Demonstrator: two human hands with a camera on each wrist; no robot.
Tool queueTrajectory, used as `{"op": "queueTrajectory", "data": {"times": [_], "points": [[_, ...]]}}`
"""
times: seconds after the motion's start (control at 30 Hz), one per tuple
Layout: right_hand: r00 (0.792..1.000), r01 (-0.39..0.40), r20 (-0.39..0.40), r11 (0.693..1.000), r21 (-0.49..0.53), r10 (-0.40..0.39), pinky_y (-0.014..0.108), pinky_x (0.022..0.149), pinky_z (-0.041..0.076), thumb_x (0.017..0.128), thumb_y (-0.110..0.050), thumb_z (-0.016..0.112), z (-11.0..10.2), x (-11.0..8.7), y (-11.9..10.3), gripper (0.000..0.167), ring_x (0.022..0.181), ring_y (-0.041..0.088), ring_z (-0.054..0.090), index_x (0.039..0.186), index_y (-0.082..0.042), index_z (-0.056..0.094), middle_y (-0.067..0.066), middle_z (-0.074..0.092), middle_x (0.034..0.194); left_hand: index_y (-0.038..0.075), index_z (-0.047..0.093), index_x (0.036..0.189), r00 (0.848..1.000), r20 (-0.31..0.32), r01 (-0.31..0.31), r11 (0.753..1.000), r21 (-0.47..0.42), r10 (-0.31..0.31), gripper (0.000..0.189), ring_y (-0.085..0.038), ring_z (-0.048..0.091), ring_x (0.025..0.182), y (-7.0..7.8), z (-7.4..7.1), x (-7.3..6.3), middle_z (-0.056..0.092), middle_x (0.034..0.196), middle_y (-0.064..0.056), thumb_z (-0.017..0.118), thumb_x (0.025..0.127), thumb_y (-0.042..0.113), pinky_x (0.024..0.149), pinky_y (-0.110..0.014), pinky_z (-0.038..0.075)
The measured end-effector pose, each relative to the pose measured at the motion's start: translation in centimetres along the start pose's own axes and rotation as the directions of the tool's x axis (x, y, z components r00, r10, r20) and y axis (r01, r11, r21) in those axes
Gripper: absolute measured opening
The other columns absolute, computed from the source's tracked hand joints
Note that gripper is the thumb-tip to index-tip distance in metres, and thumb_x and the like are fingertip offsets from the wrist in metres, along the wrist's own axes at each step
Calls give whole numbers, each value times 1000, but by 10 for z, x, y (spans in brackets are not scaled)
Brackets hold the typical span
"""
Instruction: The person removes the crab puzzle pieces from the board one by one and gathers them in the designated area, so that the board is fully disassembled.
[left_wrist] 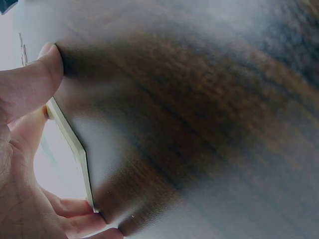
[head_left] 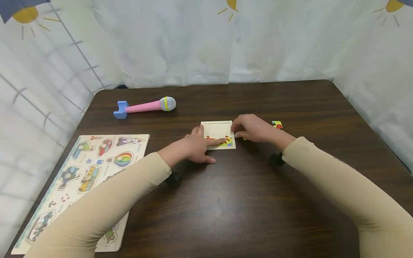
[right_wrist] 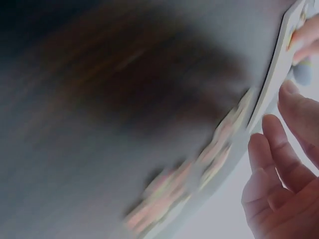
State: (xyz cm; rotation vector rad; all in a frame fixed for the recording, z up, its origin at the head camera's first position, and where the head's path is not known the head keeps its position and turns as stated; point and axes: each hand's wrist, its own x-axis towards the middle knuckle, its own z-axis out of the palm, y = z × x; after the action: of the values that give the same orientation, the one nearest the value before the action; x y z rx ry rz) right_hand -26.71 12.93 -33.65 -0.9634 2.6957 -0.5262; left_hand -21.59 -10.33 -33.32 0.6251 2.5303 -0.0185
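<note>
A small pale wooden puzzle tray point(head_left: 217, 126) lies on the table, with yellow and red pieces point(head_left: 229, 142) along its near side. My left hand point(head_left: 196, 145) rests at the tray's left side, its index finger stretched across these pieces and its thumb on the table. At the tray's right edge is my right hand point(head_left: 253, 128), thumb and fingers bent and apart. Nothing shows between them in the right wrist view. Loose puzzle pieces point(right_wrist: 167, 196) lie beside the tray near this hand; in the head view the hand partly hides them.
One loose yellow and red piece point(head_left: 277, 124) lies right of the right hand. A pink toy microphone point(head_left: 145, 107) with a blue stand point(head_left: 121, 110) lies at the back left. A large wooden peg puzzle board point(head_left: 106, 165) covers the left side, partly under the left arm.
</note>
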Motion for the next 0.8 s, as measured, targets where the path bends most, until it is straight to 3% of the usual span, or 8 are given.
{"op": "queueTrajectory", "data": {"times": [0.23,0.53,0.8], "points": [[996,83,22,997,0,-83,43,87,52,94,-8,73,7,11,-11,10,94,25,62,104,-7,75,9,69,100,50,21,160,1000,-12,-21,1000,18,22,78,-53,8,155,2,-1,0,-3,164,-40,64,95,57,117,-62,33],[998,56,37,998,-6,-56,43,87,52,94,-7,73,9,14,-13,8,94,25,60,101,-8,75,8,68,99,52,25,158,997,-18,-71,997,-25,71,75,-51,3,156,-6,0,-5,-6,165,-38,67,96,52,120,-62,28],[998,41,38,999,-10,-41,46,91,51,94,-5,72,8,17,-16,9,96,27,60,102,-8,76,10,69,100,55,26,157,998,13,-59,997,-51,59,75,-48,2,157,-9,-2,-7,-9,166,-36,68,95,50,122,-62,24]]}}
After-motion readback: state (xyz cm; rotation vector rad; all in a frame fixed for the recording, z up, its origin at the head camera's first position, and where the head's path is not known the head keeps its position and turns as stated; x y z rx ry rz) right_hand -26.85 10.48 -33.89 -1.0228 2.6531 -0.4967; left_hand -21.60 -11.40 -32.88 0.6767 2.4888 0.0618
